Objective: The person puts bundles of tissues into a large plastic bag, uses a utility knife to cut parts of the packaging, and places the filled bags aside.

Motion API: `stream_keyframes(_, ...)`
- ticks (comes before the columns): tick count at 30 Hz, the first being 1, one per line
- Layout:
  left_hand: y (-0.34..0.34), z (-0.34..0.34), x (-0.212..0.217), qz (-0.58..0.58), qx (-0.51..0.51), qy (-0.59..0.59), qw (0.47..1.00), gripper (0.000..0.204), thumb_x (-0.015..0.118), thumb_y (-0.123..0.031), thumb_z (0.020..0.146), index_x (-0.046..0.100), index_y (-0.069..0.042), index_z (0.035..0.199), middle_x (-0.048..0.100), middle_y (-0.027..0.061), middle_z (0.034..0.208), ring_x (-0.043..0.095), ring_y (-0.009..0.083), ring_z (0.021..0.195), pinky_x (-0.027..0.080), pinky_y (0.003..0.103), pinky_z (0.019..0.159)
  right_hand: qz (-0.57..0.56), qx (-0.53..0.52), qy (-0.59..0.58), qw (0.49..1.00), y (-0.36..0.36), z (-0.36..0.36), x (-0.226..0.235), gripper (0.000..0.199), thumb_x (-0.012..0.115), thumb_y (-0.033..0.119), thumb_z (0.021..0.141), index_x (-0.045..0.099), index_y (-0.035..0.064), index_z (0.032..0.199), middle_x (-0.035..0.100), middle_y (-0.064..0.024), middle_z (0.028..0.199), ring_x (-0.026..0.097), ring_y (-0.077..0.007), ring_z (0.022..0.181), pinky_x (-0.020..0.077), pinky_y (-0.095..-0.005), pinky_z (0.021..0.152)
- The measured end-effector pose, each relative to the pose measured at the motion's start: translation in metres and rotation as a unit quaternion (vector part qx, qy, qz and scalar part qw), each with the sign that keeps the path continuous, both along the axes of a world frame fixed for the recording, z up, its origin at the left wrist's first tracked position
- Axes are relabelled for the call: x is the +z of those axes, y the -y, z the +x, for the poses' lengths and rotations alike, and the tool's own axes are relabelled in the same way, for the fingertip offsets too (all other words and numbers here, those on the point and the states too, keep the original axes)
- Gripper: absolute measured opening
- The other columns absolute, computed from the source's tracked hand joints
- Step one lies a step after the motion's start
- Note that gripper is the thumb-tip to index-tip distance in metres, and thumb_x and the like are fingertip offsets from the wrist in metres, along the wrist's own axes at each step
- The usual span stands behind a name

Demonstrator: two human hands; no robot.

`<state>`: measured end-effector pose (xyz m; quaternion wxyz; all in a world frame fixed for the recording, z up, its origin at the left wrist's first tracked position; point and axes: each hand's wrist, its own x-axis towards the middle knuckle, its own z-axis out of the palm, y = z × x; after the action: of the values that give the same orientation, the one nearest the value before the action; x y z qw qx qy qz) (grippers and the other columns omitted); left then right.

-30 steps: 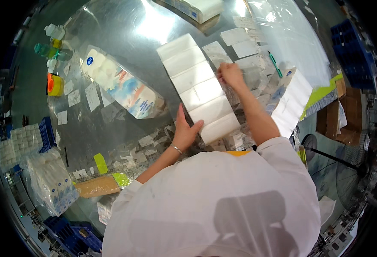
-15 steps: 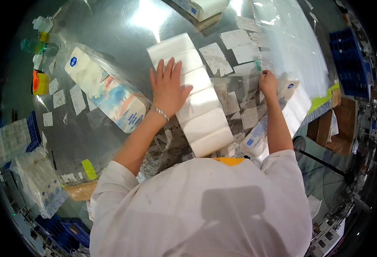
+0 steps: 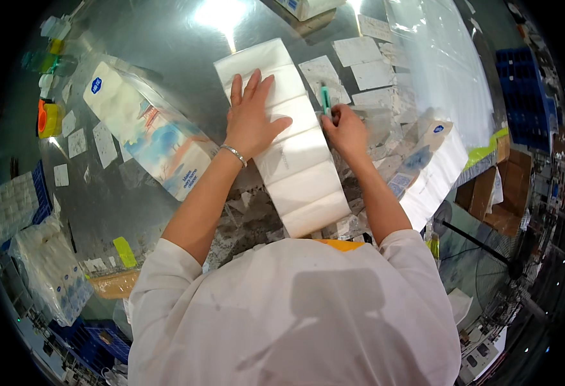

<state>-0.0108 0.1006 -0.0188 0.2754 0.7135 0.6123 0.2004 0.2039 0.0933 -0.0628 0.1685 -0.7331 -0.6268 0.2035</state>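
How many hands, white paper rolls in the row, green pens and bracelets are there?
Hands: 2, left hand and right hand
White paper rolls in the row: 6
Green pens: 1
Bracelets: 1
Total: 10

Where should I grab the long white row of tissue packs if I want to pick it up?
Probably by its two long sides near the middle, one hand on each. The row of tissue packs lies flat and long on the shiny table, so holding one end might let it sag. The left hand presses flat on top.
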Motion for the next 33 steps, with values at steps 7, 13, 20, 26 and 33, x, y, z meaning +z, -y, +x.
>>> stream_keyframes(7,-0.001,0.0,0.003,0.009,0.009,0.007,1.0,0.077,0.069,-0.032,0.064,0.034,-0.009,0.129,0.022,0.0059,0.14,0.005,0.0293,0.131,0.023,0.041,0.102,-0.042,0.043,-0.118,0.991,-0.007,0.025,-0.001,0.031,0.061,0.017,0.072,0.055,0.0007,0.098,0.057,-0.0086,0.076,0.054,-0.0213,0.067,0.0437,-0.031,0.061)
stream_keyframes(13,0.002,0.001,0.002,0.019,0.016,0.049,0.998,0.077,0.071,-0.027,0.062,0.035,-0.006,0.127,0.027,0.0118,0.138,0.007,0.0346,0.13,0.014,0.041,0.105,-0.109,0.108,-0.332,0.931,0.016,0.028,0.066,0.028,0.055,0.009,0.082,0.053,0.0017,0.108,0.049,-0.0012,0.07,0.044,-0.0082,0.06,0.0368,-0.0218,0.054)
stream_keyframes(20,0.001,0.001,0.0,0.021,0.015,0.005,1.0,0.077,0.068,-0.031,0.063,0.034,-0.01,0.129,0.023,0.0056,0.14,0.005,0.0289,0.131,0.022,0.043,0.102,0.099,0.195,-0.014,0.976,0.023,0.01,0.089,0.02,0.062,0.018,0.076,0.062,0.0099,0.094,0.053,-0.0057,0.072,0.052,-0.0213,0.061,0.0412,-0.0293,0.052)
stream_keyframes(26,0.001,0.001,0.001,0.012,0.016,-0.002,1.0,0.077,0.068,-0.031,0.063,0.033,-0.011,0.129,0.022,0.0049,0.14,0.004,0.028,0.132,0.024,0.045,0.1,0.169,0.21,0.028,0.963,0.019,0.006,0.081,0.02,0.065,0.019,0.072,0.064,0.0123,0.091,0.054,-0.0045,0.072,0.054,-0.0222,0.063,0.0424,-0.0316,0.052)
stream_keyframes(33,0.0,0.001,0.001,0.018,0.014,-0.007,1.0,0.077,0.068,-0.03,0.063,0.033,-0.011,0.129,0.022,0.0052,0.14,0.004,0.0283,0.132,0.024,0.045,0.1,0.148,0.204,0.042,0.967,0.018,0.004,0.081,0.019,0.065,0.02,0.072,0.064,0.012,0.09,0.054,-0.0042,0.071,0.054,-0.0226,0.063,0.0426,-0.032,0.052)
